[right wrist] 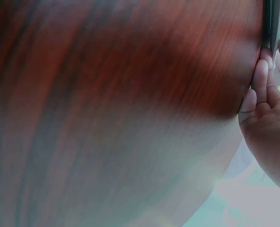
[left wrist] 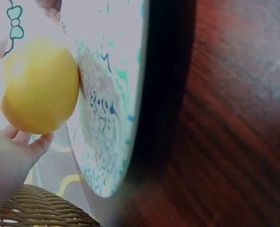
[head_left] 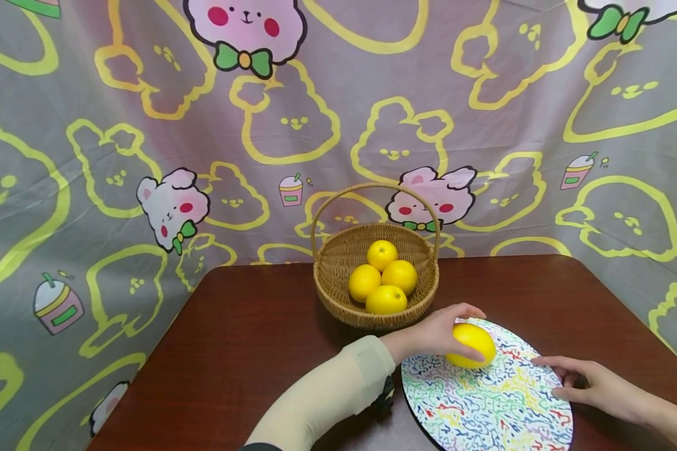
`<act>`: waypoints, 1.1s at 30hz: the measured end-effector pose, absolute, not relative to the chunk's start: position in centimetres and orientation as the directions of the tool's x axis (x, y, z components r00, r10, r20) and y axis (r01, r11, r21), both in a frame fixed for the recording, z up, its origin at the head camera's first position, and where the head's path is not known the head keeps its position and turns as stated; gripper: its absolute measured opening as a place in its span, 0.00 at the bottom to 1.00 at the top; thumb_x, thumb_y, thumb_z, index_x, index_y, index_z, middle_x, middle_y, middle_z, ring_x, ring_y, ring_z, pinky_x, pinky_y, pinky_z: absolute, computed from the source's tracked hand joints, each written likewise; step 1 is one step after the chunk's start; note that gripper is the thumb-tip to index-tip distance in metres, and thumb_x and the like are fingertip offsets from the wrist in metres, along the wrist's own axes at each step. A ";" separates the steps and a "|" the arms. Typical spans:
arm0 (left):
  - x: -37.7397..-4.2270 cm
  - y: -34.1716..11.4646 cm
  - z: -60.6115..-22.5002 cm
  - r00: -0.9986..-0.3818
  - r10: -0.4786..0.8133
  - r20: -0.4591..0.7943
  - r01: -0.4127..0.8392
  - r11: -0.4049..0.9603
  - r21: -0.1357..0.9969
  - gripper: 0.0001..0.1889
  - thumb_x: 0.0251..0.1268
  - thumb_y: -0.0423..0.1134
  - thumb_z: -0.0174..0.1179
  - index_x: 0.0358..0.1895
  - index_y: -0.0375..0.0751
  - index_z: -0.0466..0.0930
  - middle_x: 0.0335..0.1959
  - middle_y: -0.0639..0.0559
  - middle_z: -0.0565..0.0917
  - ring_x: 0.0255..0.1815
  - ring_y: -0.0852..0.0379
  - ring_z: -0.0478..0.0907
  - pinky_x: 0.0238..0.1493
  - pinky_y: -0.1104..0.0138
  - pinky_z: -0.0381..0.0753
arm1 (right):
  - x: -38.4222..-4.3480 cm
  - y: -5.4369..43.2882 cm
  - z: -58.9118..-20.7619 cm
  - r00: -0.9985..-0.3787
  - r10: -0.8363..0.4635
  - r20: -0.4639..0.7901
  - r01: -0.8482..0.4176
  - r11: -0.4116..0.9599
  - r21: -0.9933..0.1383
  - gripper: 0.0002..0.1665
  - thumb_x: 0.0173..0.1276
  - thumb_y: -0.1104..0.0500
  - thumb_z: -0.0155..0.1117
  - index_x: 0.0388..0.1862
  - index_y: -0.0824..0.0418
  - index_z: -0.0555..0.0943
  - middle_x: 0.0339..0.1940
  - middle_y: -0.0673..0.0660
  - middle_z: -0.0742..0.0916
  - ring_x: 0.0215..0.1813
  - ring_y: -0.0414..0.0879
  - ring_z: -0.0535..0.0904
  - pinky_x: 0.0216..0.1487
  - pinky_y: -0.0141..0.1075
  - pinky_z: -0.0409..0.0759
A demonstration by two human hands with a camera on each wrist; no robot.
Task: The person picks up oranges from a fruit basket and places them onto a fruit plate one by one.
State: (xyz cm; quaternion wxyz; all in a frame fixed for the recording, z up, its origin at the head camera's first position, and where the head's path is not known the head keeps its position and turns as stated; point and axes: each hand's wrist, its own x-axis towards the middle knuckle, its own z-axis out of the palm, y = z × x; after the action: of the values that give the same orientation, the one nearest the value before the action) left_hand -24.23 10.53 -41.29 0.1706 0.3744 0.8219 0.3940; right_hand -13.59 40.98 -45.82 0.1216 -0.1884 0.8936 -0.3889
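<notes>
A yellow orange rests on the far left part of a round patterned board. My left hand holds this orange from the left and above, its fingers spread around the sides. In the left wrist view, fingertips touch the orange right beside the board's surface. At the board's right rim, my right hand grips the edge, with thumb and index finger over it and other fingers curled below. The right wrist view shows those lower fingers close to the tabletop.
Behind the left hand, a wicker basket with a tall handle holds several yellow oranges. Everything stands on a dark brown wooden table. A cartoon-printed cloth hangs around its back and sides.
</notes>
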 end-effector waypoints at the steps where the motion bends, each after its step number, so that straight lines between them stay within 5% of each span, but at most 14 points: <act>1: -24.2 10.5 -41.2 -0.659 0.752 0.019 0.483 0.404 0.777 0.33 0.50 0.45 0.75 0.61 0.61 0.71 0.60 0.67 0.73 0.62 0.65 0.68 0.55 0.71 0.70 | -13.6 41.0 -45.8 -0.898 -0.433 -0.070 -0.243 0.624 -0.742 0.28 0.68 0.62 0.63 0.65 0.66 0.71 0.33 0.47 0.77 0.32 0.40 0.72 0.29 0.32 0.69; 16: -23.8 10.1 -39.8 -0.604 0.795 0.051 0.558 0.377 0.739 0.34 0.52 0.46 0.74 0.63 0.59 0.71 0.62 0.69 0.71 0.65 0.67 0.65 0.59 0.71 0.67 | -13.7 40.9 -45.8 -0.896 -0.441 -0.054 -0.261 0.621 -0.739 0.26 0.68 0.63 0.63 0.65 0.63 0.73 0.32 0.47 0.76 0.31 0.40 0.71 0.28 0.32 0.68; 33: -22.8 8.2 -37.0 -0.469 0.879 0.089 0.633 0.264 0.728 0.34 0.55 0.45 0.72 0.66 0.55 0.68 0.64 0.69 0.68 0.64 0.71 0.63 0.62 0.69 0.65 | -13.7 41.0 -46.0 -0.887 -0.461 -0.039 -0.277 0.596 -0.754 0.26 0.68 0.64 0.62 0.66 0.60 0.73 0.32 0.47 0.77 0.31 0.41 0.72 0.28 0.32 0.69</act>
State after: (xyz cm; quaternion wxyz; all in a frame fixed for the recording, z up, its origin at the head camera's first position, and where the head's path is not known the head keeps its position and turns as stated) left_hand -22.84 8.25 -37.04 0.1697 0.4865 0.7766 0.3625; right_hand -13.73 41.01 -46.00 0.1155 -0.2082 0.8858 -0.3983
